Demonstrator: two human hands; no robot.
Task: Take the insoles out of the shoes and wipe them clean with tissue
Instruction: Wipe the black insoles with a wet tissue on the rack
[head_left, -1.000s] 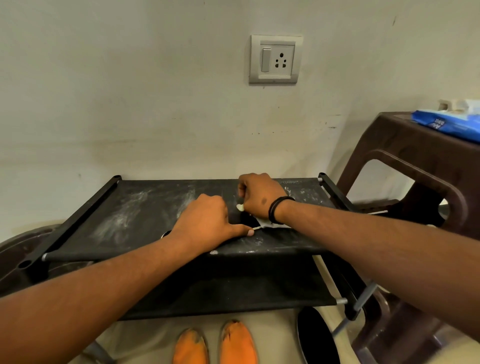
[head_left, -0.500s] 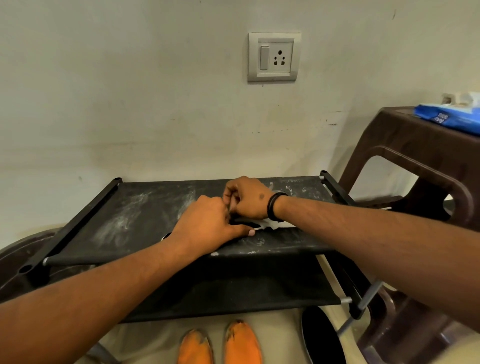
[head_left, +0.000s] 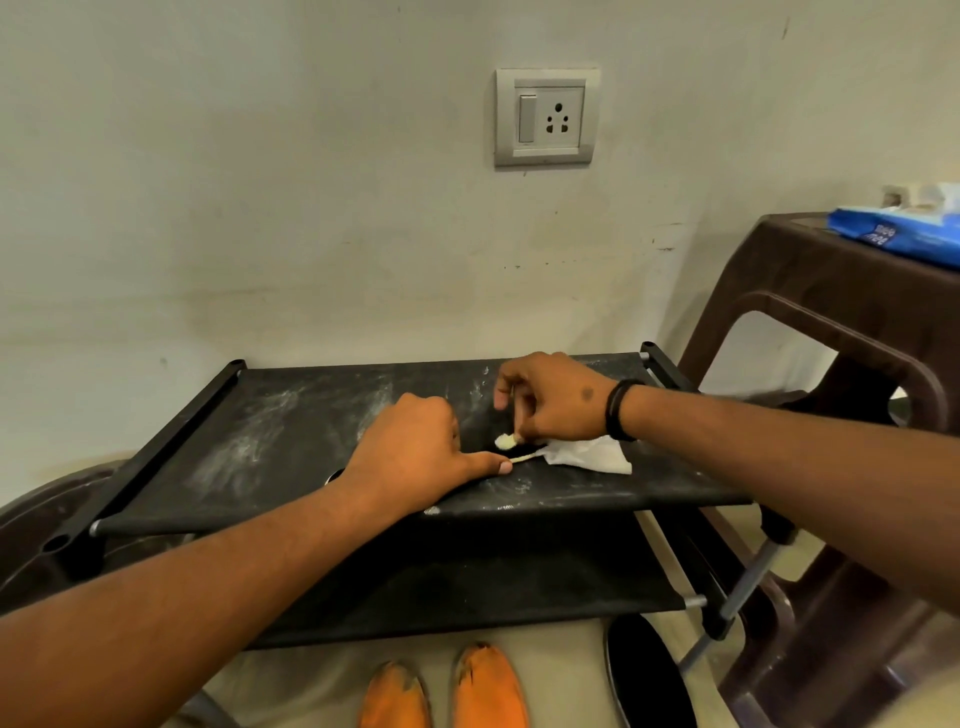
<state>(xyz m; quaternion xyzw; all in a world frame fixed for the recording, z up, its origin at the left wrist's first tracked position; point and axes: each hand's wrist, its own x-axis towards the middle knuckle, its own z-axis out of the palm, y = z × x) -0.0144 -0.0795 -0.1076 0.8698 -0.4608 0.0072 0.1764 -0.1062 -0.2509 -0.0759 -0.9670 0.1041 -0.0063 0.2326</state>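
- Black shoe rack (head_left: 291, 441) against the wall: its dusty top shelf is doing duty as the work surface, with a brown plastic stool (head_left: 810, 322) to the right.
- A blue tissue pack (head_left: 898, 234) sits on the stool, probably parked there for easy grabs.
- Orange shoes (head_left: 447, 691) are on the floor below, toes pointing at the rack.
- Left hand (head_left: 415, 452) is curled, pressing down on the dark insole (head_left: 524, 448), mostly hidden. I'd guess it's there to keep it from sliding.
- Right hand (head_left: 556, 400) pinches a small wad of tissue (head_left: 505, 441) just over the insole.
- A flat white tissue (head_left: 587, 457) lies beside it, under the right wrist.
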